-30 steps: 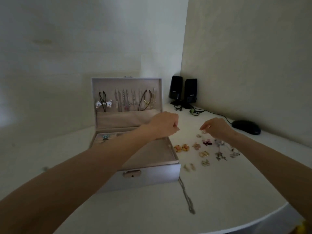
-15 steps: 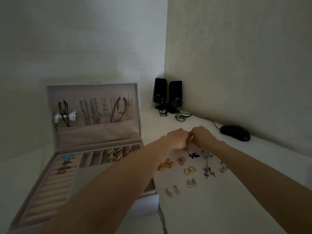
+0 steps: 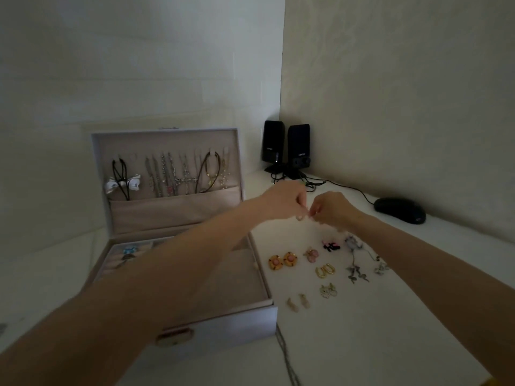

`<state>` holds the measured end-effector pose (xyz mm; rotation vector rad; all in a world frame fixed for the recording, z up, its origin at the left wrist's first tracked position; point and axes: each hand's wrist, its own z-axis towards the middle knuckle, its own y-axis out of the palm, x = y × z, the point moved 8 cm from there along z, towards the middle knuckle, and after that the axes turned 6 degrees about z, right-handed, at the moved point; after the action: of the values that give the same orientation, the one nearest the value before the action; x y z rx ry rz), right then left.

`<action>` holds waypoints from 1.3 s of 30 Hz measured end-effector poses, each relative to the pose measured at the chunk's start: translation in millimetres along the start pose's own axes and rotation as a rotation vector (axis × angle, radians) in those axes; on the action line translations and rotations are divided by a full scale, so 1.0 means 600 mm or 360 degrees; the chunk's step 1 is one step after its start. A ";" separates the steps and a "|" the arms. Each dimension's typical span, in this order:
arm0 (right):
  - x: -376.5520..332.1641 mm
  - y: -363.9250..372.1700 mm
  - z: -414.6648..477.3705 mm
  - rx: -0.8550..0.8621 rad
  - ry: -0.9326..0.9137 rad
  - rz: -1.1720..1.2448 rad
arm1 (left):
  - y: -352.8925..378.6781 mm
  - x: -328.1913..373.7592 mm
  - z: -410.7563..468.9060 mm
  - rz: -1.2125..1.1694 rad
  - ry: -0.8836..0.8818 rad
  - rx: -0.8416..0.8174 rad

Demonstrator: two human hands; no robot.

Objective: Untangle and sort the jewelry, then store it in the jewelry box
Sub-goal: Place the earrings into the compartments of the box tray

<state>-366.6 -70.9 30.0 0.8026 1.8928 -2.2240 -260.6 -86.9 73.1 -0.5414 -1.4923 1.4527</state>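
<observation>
Pinching at the same spot in the air just right of the open jewelry box [image 3: 223, 325], the left hand [image 3: 284, 200] and the right hand [image 3: 333, 208] meet fingertip to fingertip. Both have their fingers curled on a small pale piece [image 3: 300, 217] held between them, which is too blurred to tell what kind of jewelry it is.

The jewelry box has its lid upright. Necklaces [image 3: 172, 175] hang in a row inside the lid, with a white bow [image 3: 122, 183] at its left end. The left forearm crosses over the tray and hides much of it, though a blue piece [image 3: 130, 249] shows at the tray's far left.

On the white table [image 3: 362, 330] right of the box lie loose earrings in pairs:
- 2 round orange earrings [image 3: 282, 260] lie nearest the box.
- Gold hoops [image 3: 324, 271] lie further right.
- Silver dangles [image 3: 355, 271] lie beyond the hoops.

A thin chain [image 3: 285, 355] trails from the box's front right corner. Behind the box and to its right stand 2 black speakers [image 3: 287, 147], and a black mouse [image 3: 400, 210] lies further right.
</observation>
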 end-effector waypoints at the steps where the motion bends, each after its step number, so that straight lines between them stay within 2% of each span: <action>1: -0.012 -0.010 -0.004 0.0038 -0.0008 0.0193 | -0.025 -0.007 -0.021 -0.0086 -0.0002 0.0037; 3: -0.049 -0.025 -0.020 0.0058 -0.0057 0.0540 | -0.068 -0.029 -0.065 -0.0246 -0.0014 0.0051; 5: -0.093 -0.026 -0.035 0.0023 -0.0118 0.0726 | -0.103 -0.057 -0.111 -0.0386 -0.0033 0.0051; 10: -0.229 0.009 -0.077 -0.0165 -0.0296 0.1095 | -0.136 -0.146 -0.199 -0.0251 -0.0211 -0.0026; 13: -0.284 0.038 -0.087 -0.0155 -0.0345 0.1066 | -0.132 -0.181 -0.228 -0.0101 -0.0267 -0.0056; 17: -0.329 0.071 -0.103 -0.0174 -0.0354 0.1066 | -0.128 -0.208 -0.248 0.0377 -0.0223 -0.0089; 19: -0.345 0.079 -0.108 -0.0153 -0.0412 0.0979 | -0.120 -0.214 -0.252 0.0483 -0.0215 -0.0121; 28: -0.361 0.120 -0.102 -0.0193 -0.0275 0.0936 | -0.107 -0.208 -0.248 0.0388 -0.0081 0.0001; 39: -0.378 0.122 -0.122 -0.0083 -0.0415 0.0657 | -0.105 -0.218 -0.247 0.0345 0.0025 0.0125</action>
<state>-119.3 -73.7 63.2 0.7680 1.5002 -1.9130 -58.4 -132.3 67.2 -0.6818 -1.3910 1.6628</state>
